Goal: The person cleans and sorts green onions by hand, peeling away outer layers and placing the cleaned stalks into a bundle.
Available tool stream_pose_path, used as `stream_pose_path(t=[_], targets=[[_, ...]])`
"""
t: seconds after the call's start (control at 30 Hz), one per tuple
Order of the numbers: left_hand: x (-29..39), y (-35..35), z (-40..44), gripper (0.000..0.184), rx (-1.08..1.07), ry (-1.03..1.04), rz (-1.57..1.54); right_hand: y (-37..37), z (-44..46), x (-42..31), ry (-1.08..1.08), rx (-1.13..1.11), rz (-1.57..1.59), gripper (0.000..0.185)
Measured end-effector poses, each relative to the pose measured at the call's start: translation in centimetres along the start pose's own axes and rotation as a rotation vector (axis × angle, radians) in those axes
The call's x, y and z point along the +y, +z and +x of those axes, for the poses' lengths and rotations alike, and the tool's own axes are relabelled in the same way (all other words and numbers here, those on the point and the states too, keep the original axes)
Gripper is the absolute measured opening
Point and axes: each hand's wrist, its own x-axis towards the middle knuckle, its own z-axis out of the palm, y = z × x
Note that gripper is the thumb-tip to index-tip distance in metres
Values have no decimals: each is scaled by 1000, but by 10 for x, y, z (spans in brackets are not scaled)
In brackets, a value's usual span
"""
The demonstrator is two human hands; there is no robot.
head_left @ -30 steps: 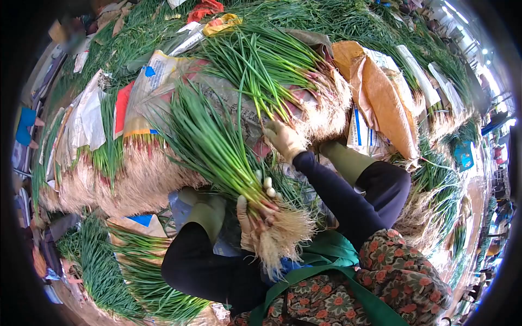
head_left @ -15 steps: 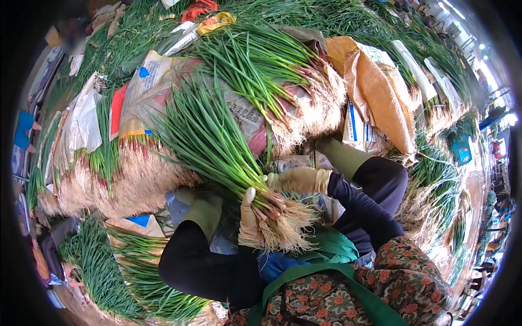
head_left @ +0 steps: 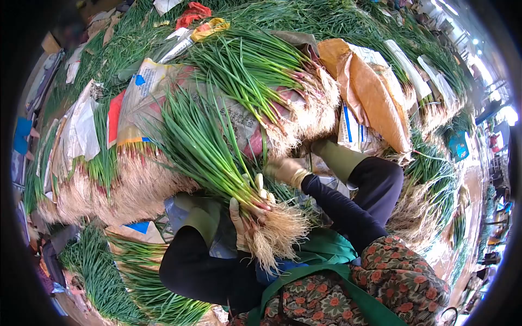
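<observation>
My left hand (head_left: 239, 224), in a pale glove, is closed around a bunch of green onions (head_left: 220, 163) above my lap. Their leaves fan toward the upper left and their pale, stringy roots hang at the lower right. White glove fingertips show across the stems. My gloved right hand (head_left: 284, 170) is just up and right of the stems, apart from them and blurred by motion, so its fingers are unclear. More loose green onions (head_left: 261, 81) lie beyond, on a large root-ended bundle wrapped in printed sacking (head_left: 234, 117).
Sack-wrapped bundles with roots facing me (head_left: 147, 174) stand at the left. An orange-brown sack (head_left: 375, 103) covers another at the right. More green onions (head_left: 136, 266) lie at the lower left, beside my bent leg (head_left: 201, 261). A green heap (head_left: 304, 19) spreads across the back.
My right hand has moved away from the stems, slightly upward. The bunch in my left hand has shifted a little left and down, and its fingertips show more across the stems.
</observation>
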Motion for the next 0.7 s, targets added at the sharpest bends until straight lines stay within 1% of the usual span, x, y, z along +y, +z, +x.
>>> stream_pose_path(t=[0.03,0.07,0.1,0.17,0.2,0.27,0.3,0.33,0.37,0.4,0.43,0.47,0.5,0.53,0.57,0.6,0.63,0.7], targets=[[0,3,2,64,27,-20,23,-17,11,-6,-3,155,12,33],[-1,4,4,66,55,-43,48,-40,27,-16,93,245,0,33],[-3,-6,10,69,25,29,142,-58,42,-22,191,336,-9,34],[2,-17,7,71,69,-94,31,-72,61,-19,134,249,-198,31],[2,-22,5,71,69,-101,22,-75,64,-19,105,205,-294,30],[3,-17,6,71,65,-105,0,-82,54,-37,113,128,-354,30],[0,-16,7,70,174,-62,78,-81,46,-44,117,79,-387,29],[-4,2,11,70,287,-21,154,-72,37,-34,150,2,-350,30],[-6,10,11,70,402,15,232,-67,13,-35,-62,10,-273,32],[1,1,8,70,299,-89,348,-66,-12,-48,10,-231,13,37],[9,-8,5,71,183,-179,471,-44,-31,-37,-185,-320,119,41],[11,-19,4,70,113,-234,431,-20,-50,-25,-370,-428,243,45],[15,-18,6,69,43,-286,392,-19,-48,-17,-395,-390,132,45],[7,-17,5,68,179,-189,380,-19,-42,-10,-422,-351,24,45],[-7,7,9,67,315,-90,368,-32,-32,-24,-219,-331,-16,45],[-11,16,9,65,396,-49,361,-45,-22,-41,-16,-310,-53,45],[-15,24,9,64,475,-7,356,-52,-16,-59,-15,-119,81,43],[-17,30,11,60,517,-40,360,-29,7,-55,-31,-44,218,41]])
